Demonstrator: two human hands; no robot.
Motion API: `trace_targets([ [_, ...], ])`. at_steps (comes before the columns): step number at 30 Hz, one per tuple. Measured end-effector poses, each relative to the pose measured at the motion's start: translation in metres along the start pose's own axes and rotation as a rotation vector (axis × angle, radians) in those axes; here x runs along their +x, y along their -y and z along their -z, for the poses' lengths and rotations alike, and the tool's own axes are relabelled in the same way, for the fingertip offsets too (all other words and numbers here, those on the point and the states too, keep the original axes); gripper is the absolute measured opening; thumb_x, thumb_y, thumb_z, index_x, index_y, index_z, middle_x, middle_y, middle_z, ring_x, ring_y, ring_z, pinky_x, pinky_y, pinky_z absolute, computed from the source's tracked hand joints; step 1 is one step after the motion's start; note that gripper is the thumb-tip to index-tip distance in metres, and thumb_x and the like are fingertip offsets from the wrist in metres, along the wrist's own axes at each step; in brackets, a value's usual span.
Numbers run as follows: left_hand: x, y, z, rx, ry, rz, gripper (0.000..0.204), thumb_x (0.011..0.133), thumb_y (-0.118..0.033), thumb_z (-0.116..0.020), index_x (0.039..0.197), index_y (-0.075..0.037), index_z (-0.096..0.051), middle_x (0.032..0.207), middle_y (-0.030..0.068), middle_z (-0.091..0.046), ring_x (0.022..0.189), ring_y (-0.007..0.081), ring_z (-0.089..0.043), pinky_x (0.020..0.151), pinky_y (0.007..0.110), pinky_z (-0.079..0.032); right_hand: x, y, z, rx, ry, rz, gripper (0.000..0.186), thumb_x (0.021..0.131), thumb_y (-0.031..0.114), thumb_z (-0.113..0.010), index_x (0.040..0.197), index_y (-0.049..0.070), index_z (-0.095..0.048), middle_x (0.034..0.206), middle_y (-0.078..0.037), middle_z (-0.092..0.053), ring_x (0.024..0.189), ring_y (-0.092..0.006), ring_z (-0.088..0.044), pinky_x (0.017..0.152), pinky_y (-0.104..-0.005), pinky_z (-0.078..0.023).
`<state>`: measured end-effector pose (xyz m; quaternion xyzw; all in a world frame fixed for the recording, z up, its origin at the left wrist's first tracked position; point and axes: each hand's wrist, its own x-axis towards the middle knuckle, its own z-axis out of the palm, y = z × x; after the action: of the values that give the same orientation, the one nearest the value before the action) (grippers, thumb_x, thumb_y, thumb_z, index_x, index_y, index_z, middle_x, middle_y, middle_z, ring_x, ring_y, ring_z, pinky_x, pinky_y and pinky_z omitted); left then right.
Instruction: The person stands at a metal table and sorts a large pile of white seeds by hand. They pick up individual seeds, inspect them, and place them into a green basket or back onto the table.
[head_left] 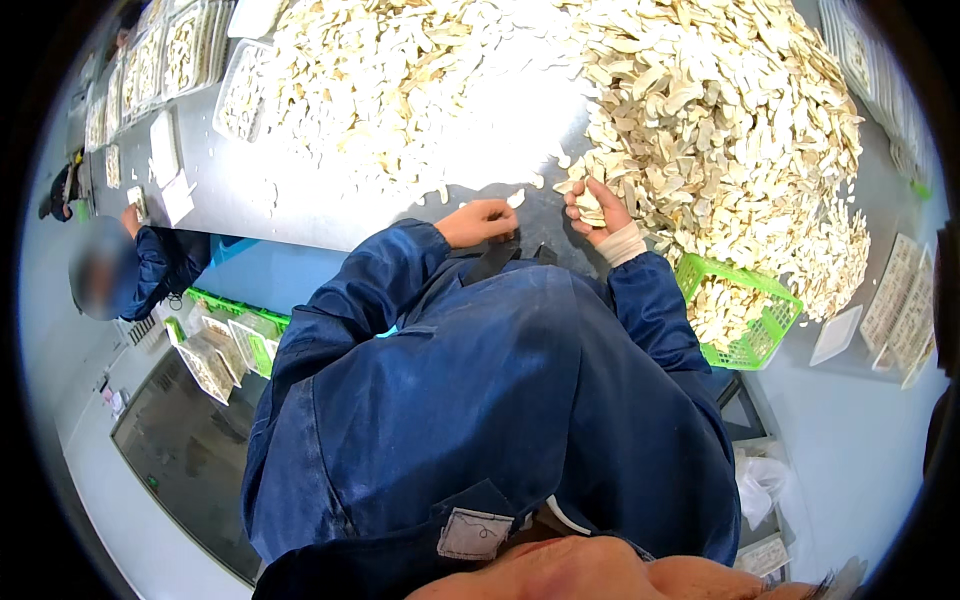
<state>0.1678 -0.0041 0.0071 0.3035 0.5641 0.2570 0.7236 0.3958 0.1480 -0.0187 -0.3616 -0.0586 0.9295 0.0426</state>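
Close to the table's near edge, my left hand (478,223) has its fingers curled and pinched on a small whitish dried slice (516,198). My right hand (612,215), a little to the right, is cupped around several cream-coloured dried slices (588,208), which look like mushroom. Just beyond it rises a large heap of the same slices (700,120), tan and cream. A second, paler spread of slices (390,85) covers the table at the far left. A few loose pieces lie on the metal between the two.
A green plastic basket (765,338) of slices stands right of my right arm. Filled clear trays (243,92) sit at the far left of the metal table (310,215). Another person in blue (165,265) works at the left. Packed trays (895,305) stand at the right.
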Motion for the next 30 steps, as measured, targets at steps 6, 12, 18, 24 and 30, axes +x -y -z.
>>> trace_targets([
  [6, 0.003, 0.05, 0.06, -0.002, -0.74, -0.145, 0.022, 0.088, -0.012, -0.057, 0.108, -0.003, -0.057, 0.088, 0.0038, -0.059, 0.075, 0.0114, -0.055, 0.071, 0.026, -0.047, -0.01, -0.004, -0.003, -0.032, -0.006, 0.022, 0.026, 0.096, 0.034, -0.047, 0.09, 0.01, -0.055, 0.084, -0.006, -0.059, 0.07, -0.0153, -0.057, 0.051, -0.0253, -0.043],
  [12, 0.026, -0.023, 0.064, 0.854, -0.758, -0.295, 0.041, 0.085, -0.014, -0.058, 0.125, -0.013, -0.049, 0.094, 0.0148, -0.055, 0.078, 0.0315, -0.059, 0.07, 0.038, -0.05, -0.008, -0.009, -0.004, -0.026, 0.011, 0.023, 0.026, 0.096, 0.034, -0.047, 0.09, 0.01, -0.056, 0.084, -0.006, -0.06, 0.07, -0.0158, -0.057, 0.053, -0.0271, -0.044],
  [18, 0.048, -0.017, 0.07, 1.059, -0.713, -0.243, 0.026, 0.086, -0.018, -0.056, 0.111, -0.01, -0.049, 0.091, 0.0181, -0.057, 0.077, 0.0371, -0.06, 0.066, 0.045, -0.049, -0.014, -0.005, -0.003, -0.045, -0.005, 0.049, 0.027, 0.096, 0.034, -0.045, 0.09, 0.011, -0.055, 0.085, -0.006, -0.059, 0.071, -0.015, -0.056, 0.054, -0.027, -0.045],
  [24, 0.027, -0.002, 0.077, 1.037, -0.78, -0.278, 0.023, 0.079, -0.013, -0.058, 0.099, -0.005, -0.05, 0.086, 0.0178, -0.056, 0.079, 0.0369, -0.059, 0.069, 0.045, -0.048, -0.012, -0.006, 0.004, -0.013, -0.043, 0.052, 0.026, 0.096, 0.034, -0.045, 0.09, 0.011, -0.055, 0.084, -0.005, -0.059, 0.07, -0.0152, -0.056, 0.055, -0.0266, -0.044],
  [30, 0.024, -0.002, 0.065, 1.207, -0.815, -0.322, 0.024, 0.077, -0.006, -0.055, 0.101, -0.006, -0.055, 0.087, 0.0159, -0.055, 0.077, 0.034, -0.057, 0.066, 0.042, -0.049, -0.005, -0.006, -0.002, -0.056, -0.057, 0.037, 0.026, 0.096, 0.034, -0.046, 0.09, 0.01, -0.055, 0.083, -0.005, -0.06, 0.069, -0.0153, -0.056, 0.054, -0.0267, -0.045],
])
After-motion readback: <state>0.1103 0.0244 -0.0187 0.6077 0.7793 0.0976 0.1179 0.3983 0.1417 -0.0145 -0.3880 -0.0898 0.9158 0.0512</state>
